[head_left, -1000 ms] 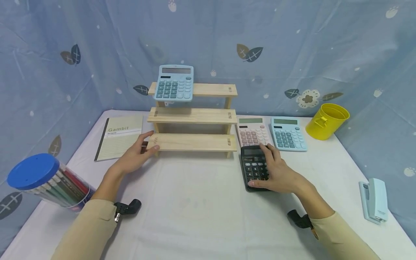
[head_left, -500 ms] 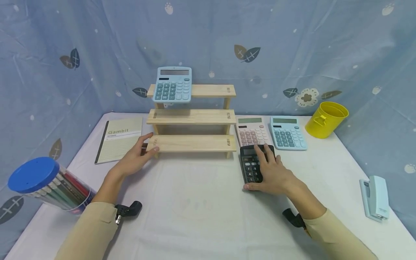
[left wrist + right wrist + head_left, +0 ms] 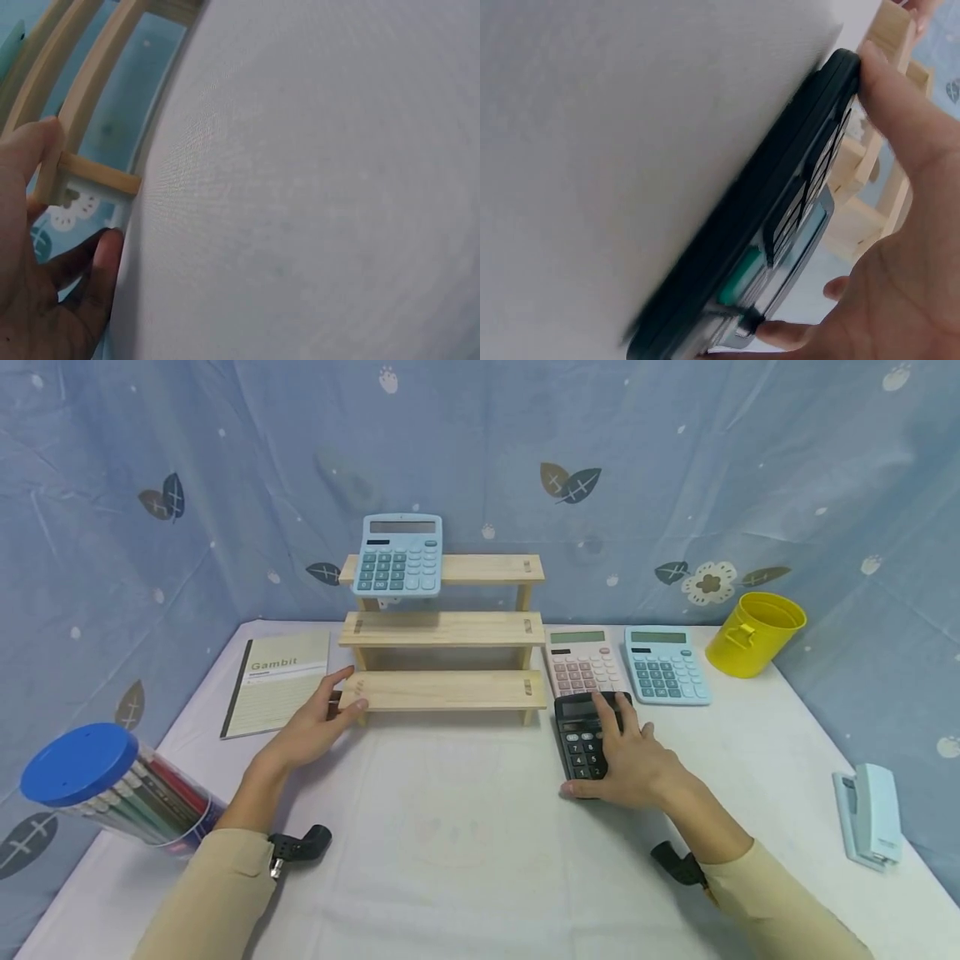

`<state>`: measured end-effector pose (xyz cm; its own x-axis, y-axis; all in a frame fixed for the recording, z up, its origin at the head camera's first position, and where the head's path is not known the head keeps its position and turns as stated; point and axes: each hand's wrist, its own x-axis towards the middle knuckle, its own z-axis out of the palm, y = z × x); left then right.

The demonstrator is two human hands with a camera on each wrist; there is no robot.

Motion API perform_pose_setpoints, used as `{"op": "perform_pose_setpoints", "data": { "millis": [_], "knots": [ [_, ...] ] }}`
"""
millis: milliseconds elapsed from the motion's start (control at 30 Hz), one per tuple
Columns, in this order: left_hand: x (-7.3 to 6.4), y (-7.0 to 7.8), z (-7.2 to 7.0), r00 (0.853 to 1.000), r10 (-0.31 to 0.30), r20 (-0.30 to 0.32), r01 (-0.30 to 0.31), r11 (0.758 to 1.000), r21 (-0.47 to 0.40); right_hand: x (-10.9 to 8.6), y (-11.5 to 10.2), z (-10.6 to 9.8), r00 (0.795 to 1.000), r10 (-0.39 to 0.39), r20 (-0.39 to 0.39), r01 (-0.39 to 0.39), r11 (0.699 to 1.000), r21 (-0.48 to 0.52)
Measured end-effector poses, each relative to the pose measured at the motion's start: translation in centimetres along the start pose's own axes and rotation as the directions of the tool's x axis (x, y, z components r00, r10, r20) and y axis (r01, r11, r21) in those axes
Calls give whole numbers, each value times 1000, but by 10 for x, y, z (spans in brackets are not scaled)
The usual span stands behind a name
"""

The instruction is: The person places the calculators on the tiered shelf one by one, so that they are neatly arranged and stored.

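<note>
My left hand (image 3: 315, 727) grips the left end of the bottom tier of a three-tier wooden shelf (image 3: 442, 689). Its thumb lies on the board, as the left wrist view (image 3: 56, 300) also shows; other fingers are partly hidden at the shelf's side. A black calculator (image 3: 581, 747) lies face up on the table right of the shelf. My right hand (image 3: 637, 768) spans it, thumb at the near left corner and fingers over the display end, covering its right keys. A light-blue calculator (image 3: 400, 556) leans on the top tier's left end.
Behind the black calculator lie a pink calculator (image 3: 581, 660), its lower edge partly covered, and another blue calculator (image 3: 666, 664). A yellow bucket (image 3: 753, 635) stands back right, a pale-blue stapler (image 3: 870, 818) near right. Left are a notebook (image 3: 273, 681) and a blue-lidded pencil tub (image 3: 127, 789).
My right hand has shifted slightly left over the black calculator, its thumb now at the near left corner. My left hand has stayed on the shelf.
</note>
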<state>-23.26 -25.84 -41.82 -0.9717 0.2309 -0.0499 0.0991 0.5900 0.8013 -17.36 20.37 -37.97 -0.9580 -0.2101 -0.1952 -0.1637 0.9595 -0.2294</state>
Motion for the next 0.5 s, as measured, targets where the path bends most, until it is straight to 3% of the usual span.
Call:
{"op": "perform_pose_setpoints", "data": {
  "millis": [133, 500],
  "knots": [
    [0, 2, 1, 1000, 1, -3, -1, 1000, 3, 2, 3, -2, 1000, 25, 18, -25, 1000, -12],
    [-3, 5, 1, 1000, 4, -4, -4, 1000, 17, 4, 12, -2, 997, -20, -80, 24, 998, 52]
  ]
}}
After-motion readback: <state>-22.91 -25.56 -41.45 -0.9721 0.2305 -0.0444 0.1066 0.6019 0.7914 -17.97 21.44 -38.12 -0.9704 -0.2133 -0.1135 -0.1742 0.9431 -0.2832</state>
